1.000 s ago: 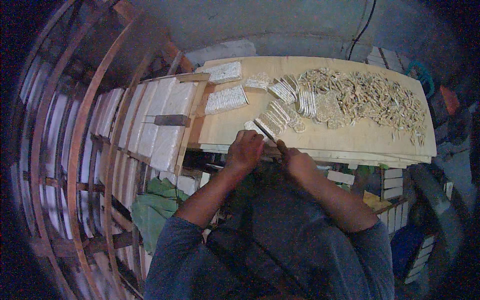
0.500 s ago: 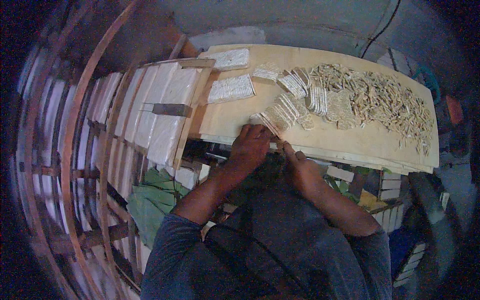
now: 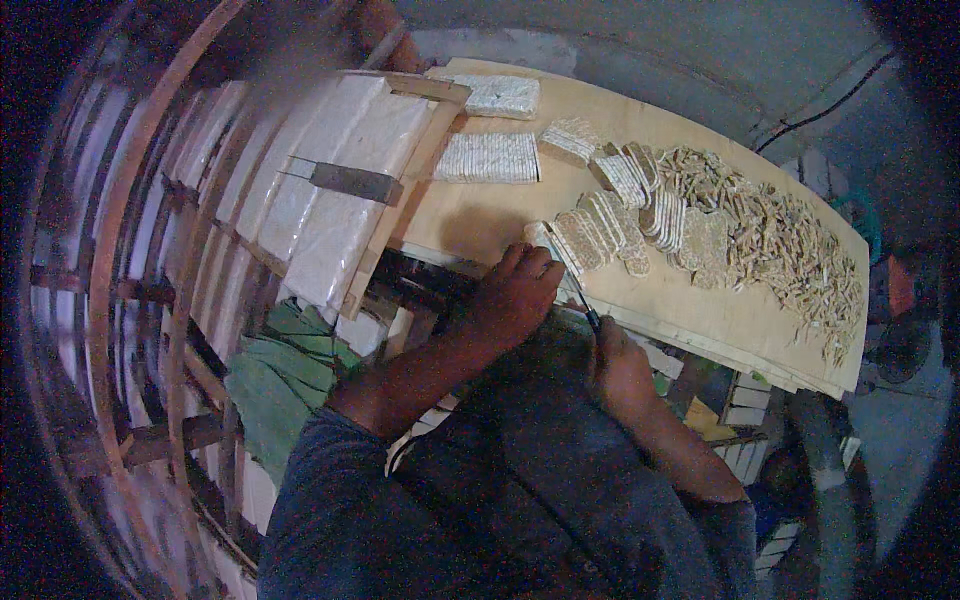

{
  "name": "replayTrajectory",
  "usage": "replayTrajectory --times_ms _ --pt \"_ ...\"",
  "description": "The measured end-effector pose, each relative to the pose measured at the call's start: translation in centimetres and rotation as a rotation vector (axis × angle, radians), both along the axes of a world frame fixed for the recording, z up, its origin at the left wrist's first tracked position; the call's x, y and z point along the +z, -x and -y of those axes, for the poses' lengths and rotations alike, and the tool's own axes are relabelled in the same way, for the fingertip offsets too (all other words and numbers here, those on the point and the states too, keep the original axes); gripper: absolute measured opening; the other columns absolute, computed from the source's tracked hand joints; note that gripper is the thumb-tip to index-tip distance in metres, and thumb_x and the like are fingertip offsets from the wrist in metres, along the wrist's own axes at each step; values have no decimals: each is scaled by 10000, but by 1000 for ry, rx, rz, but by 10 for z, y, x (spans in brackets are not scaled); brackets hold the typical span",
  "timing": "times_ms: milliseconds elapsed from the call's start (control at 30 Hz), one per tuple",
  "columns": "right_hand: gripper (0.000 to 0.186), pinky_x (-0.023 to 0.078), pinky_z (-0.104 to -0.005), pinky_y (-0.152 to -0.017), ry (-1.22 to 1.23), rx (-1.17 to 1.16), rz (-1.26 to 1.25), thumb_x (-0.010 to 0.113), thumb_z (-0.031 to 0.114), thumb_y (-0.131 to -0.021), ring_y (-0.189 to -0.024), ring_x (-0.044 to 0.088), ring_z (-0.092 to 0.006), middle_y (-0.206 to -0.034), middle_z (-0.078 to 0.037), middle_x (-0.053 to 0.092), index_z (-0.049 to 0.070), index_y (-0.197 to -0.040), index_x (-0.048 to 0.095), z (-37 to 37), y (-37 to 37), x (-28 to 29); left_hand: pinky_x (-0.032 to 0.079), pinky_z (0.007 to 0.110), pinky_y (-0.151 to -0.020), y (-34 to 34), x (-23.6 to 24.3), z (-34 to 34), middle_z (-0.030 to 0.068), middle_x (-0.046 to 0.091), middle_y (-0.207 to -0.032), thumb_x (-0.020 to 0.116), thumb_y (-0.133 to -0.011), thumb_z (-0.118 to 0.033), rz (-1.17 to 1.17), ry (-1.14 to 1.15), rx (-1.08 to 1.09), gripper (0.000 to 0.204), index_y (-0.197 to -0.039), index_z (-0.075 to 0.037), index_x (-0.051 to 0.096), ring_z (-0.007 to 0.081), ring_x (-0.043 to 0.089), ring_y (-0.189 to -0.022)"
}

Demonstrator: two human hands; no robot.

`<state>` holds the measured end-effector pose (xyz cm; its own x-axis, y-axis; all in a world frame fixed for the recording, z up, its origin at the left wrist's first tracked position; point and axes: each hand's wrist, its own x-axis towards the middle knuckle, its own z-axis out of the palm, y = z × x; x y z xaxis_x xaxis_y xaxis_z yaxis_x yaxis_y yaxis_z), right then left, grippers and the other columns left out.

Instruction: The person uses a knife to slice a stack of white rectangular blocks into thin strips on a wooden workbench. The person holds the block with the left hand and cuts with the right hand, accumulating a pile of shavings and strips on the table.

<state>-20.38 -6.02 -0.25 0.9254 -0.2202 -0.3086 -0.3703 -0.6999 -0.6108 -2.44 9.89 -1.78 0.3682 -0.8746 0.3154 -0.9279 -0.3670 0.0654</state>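
Observation:
A pale, oblong piece (image 3: 537, 234) lies at the near edge of the plywood board (image 3: 480, 220). The curled fingers of my left hand (image 3: 515, 290) grip it. My right hand (image 3: 622, 365) is closed on a knife (image 3: 592, 318) with a dark handle, its narrow blade along the piece's right side. Just beyond are rows of oblong, mottled tan slices (image 3: 600, 225) with pale edges, some stacked on edge (image 3: 662, 215). A loose heap of small tan sticks (image 3: 795, 270) spreads over the board's right part, and two white rectangular stacks (image 3: 487, 157) lie at its back left.
A wooden rack (image 3: 120, 330) of pale slabs fills the left side, with a wrapped white panel (image 3: 340, 250) beside the board's left end. Green cloth (image 3: 280, 380) hangs below it. A grey wall with a black cable (image 3: 820, 115) stands behind, and white blocks (image 3: 745, 400) sit under the board's right.
The view has turned, so the board's right end sits lower. Both hands appear further right in the picture, still at the piece and knife, with the right hand a little lower.

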Motion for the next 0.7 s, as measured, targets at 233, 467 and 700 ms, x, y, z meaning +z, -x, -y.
replayTrajectory --times_ms 233,467,700 --pt "402 566 -589 -864 -17 -9 15 562 260 -1036 -1015 700 -512 -1114 -310 697 -10 -1327 504 -8 -36 19 474 464 -1013 3 -2 0 122 635 -1083 672 -873 -141 -148 14 49 244 -1095 -40 687 322 582 -1087" --pt "368 565 -599 -866 83 72 27 611 170 -966 -990 703 -529 -1060 -339 704 -39 -1260 541 -4 -51 12 502 467 -958 -8 -6 -5 141 624 -1076 708 -880 -148 -55 74 -51 258 -1112 -38 680 353 586 -1051" --pt "269 552 -623 -791 159 20 36 587 138 -975 -902 707 -528 -954 -346 710 -27 -1186 582 11 -32 24 520 483 -904 -13 -31 -5 153 594 -1094 727 -910 -112 -113 126 -6 182 -1062 -40 657 365 576 -1024"
